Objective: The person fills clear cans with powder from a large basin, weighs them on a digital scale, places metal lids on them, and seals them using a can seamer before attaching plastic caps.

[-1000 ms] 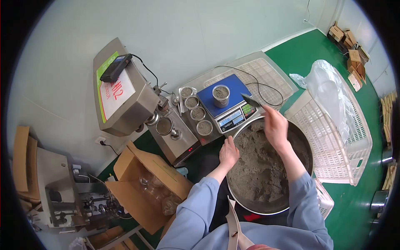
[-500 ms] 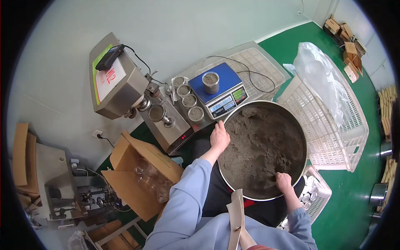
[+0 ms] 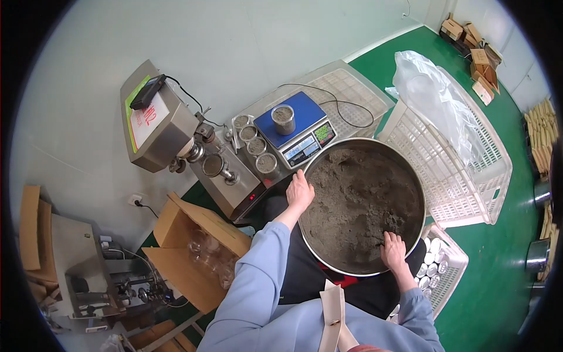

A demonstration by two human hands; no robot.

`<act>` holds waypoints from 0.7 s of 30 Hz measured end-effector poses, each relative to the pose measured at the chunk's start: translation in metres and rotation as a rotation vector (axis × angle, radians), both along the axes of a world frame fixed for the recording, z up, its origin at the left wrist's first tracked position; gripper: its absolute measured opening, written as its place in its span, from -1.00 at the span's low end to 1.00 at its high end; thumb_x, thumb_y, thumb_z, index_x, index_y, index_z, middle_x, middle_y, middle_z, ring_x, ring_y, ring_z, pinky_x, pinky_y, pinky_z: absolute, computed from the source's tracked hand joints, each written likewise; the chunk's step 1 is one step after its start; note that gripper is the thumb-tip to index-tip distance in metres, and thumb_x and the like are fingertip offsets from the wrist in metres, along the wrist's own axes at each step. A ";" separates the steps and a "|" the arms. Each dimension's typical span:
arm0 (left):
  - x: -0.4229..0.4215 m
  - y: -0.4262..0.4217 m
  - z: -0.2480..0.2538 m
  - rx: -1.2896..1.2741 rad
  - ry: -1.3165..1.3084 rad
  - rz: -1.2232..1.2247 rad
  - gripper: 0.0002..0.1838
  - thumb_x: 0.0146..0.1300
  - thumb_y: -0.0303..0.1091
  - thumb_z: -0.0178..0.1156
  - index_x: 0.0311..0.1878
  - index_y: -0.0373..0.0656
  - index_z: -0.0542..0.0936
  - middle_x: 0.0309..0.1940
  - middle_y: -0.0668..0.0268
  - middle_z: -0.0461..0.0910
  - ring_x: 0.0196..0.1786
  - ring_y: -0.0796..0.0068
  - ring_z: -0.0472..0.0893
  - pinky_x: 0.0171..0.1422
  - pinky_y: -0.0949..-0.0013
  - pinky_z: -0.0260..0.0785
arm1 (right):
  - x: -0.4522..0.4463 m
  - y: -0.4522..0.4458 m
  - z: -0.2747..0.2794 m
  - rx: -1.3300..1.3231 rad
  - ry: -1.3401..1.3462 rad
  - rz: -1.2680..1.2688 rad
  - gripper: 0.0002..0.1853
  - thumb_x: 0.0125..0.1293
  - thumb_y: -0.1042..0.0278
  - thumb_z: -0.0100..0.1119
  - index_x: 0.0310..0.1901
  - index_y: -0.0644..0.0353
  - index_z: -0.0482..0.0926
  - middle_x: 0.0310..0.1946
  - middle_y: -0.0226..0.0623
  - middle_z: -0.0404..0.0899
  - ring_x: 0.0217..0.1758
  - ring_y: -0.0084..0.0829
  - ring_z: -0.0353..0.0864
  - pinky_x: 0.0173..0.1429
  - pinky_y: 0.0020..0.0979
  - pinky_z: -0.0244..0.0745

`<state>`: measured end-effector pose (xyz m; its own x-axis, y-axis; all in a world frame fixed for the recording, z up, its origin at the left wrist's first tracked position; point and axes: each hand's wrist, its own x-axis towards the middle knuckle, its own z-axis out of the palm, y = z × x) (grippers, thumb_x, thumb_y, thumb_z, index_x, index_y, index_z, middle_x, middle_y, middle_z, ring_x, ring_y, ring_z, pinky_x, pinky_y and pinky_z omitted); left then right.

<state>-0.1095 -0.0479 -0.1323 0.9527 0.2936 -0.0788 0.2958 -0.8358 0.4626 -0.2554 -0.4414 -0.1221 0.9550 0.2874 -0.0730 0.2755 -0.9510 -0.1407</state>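
Observation:
A large round metal basin (image 3: 423, 193) rests on my lap, holding a grey-brown, crumbly, powdery material (image 3: 358, 205). My left hand (image 3: 300, 192) grips the basin's left rim. At the lower right inside the basin is my right hand (image 3: 393, 251), its fingers extended onto the material and holding nothing that I can see. Past the far rim, a clear jar (image 3: 283, 119) filled with similar material stands on a blue-topped digital scale (image 3: 306, 119). Several filled jars (image 3: 266, 163) are lined up left of the scale.
A metal machine (image 3: 161, 123) stands at the left, with a container (image 3: 213, 165) on it. Below it, an open cardboard box (image 3: 190, 246) holds clear plastic containers. White crates (image 3: 451, 170) stand at the right; a lower basket (image 3: 454, 264) contains several metallic lids (image 3: 433, 270).
My right hand has shifted slightly up and left in view, and its fingers have extended from a more curled shape. My left hand stays on the rim. The camera view has shifted a little.

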 end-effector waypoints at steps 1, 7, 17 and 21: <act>-0.001 0.001 -0.002 -0.039 -0.090 -0.007 -0.40 0.34 -0.27 0.35 0.33 -0.26 0.34 0.13 -0.07 0.55 0.20 -0.11 0.63 0.26 -0.05 0.54 | -0.004 0.006 0.004 0.076 -0.065 -0.010 -0.45 0.19 0.39 0.39 0.24 0.27 0.54 0.22 -0.01 0.60 0.19 0.00 0.61 0.19 -0.06 0.56; 0.035 0.030 0.001 -0.152 -0.615 -0.057 -0.42 0.33 -0.24 0.38 0.36 -0.23 0.48 0.34 -0.09 0.45 0.44 -0.16 0.46 0.53 0.01 0.34 | -0.054 0.047 -0.004 0.371 -0.134 -0.136 -0.75 0.29 0.42 0.32 -0.01 0.25 0.69 0.03 -0.12 0.70 0.07 -0.05 0.69 0.13 -0.11 0.62; 0.162 0.102 0.063 0.085 -0.338 0.119 -0.64 0.37 -0.11 0.38 0.15 0.00 0.68 -0.03 0.07 0.76 0.03 -0.08 0.75 0.09 -0.11 0.60 | -0.049 0.052 -0.002 0.353 -0.121 -0.279 -0.92 0.30 0.41 0.26 -0.23 0.15 0.70 -0.20 -0.21 0.73 -0.07 -0.11 0.73 0.04 -0.14 0.64; 0.164 0.093 0.080 0.171 -0.215 0.112 -0.72 0.37 -0.10 0.40 0.01 -0.03 0.74 -0.13 0.04 0.80 -0.01 -0.10 0.78 0.07 -0.11 0.62 | -0.048 0.052 -0.003 0.342 -0.105 -0.281 -0.92 0.29 0.40 0.26 -0.26 0.16 0.70 -0.25 -0.20 0.72 -0.10 -0.10 0.73 0.01 -0.12 0.63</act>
<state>0.0542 0.0456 -0.0527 0.9032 0.3889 0.1815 0.3005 -0.8750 0.3796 -0.3033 -0.3892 -0.1253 0.9966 0.0067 0.0824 0.0427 -0.8946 -0.4449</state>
